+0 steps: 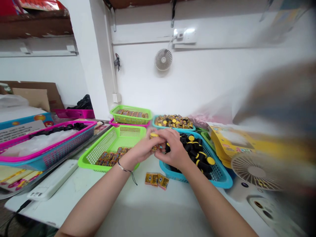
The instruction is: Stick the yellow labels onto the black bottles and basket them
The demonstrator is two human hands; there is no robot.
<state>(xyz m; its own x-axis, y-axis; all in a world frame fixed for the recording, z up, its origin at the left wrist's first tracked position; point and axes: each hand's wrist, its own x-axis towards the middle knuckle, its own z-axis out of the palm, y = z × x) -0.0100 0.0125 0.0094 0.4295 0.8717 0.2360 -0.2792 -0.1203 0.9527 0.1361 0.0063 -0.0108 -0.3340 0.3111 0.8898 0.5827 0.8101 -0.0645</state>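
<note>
Both hands meet in the middle of the view, above the bench (123, 210). The left hand (140, 149) and the right hand (171, 148) are closed, with their fingers curled around a small gold-wrapped tube with a yellow cap (154, 140). The tube sits between the fingertips, mostly hidden, so how each hand shares the grip is hard to tell. It looks light and stiff, though the smooth wrap could be a little slippery, so a pinch around its body seems the surest hold (the cap may be less secure).

Just beyond the right hand, a blue basket (222, 179) holds a heap of black pieces with yellow ends. A green basket (84, 163) near the left hand holds gold-labelled tubes lying on their sides. Two small printed packets (156, 180) lie on the bench between the baskets. Further back are a green basket (130, 108) of tubes and a shallow teal tray (174, 126) of gold tubes with yellow caps. A pink-and-blue basket (49, 141) sits at the left, and a blurred desk fan (256, 171) sits at the right. A thin cord bracelet (123, 168) circles the left wrist.
</note>
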